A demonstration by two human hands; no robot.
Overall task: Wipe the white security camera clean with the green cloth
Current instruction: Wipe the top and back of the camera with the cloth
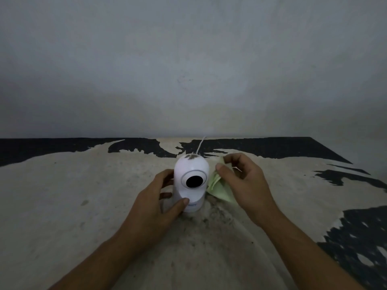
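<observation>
**Camera held upright, cloth pinched beside it**

The camera (191, 183) stands upright near the middle of the tabletop (83, 195), its dark round lens facing the viewer. A grey-brown smudge of dirt sits on its domed top, at 12 o'clock. A thin white cable (200, 145) runs from behind the top toward the wall (188, 70), also at 12 o'clock.

The left hand (156, 203) comes in from 7 o'clock and wraps the camera's lower body — its fingers curl round the left side while the thumb presses across the front of the base, just under the lens. The grip is closed on the camera.

The right hand (245, 183) sits at 3 o'clock of the camera, just beside it. Its fingers are bent in and pinched on the cloth (219, 187), thumb tip near the camera's upper right side. The pale green cloth hangs bunched and folded below the thumb, between the hand and the camera; its lower edge seems to rest on the tabletop, and whether it touches the camera body I cannot tell.

The tabletop is pale and worn, with black patches at its far edge and along the right side — the light is dim throughout.
</observation>
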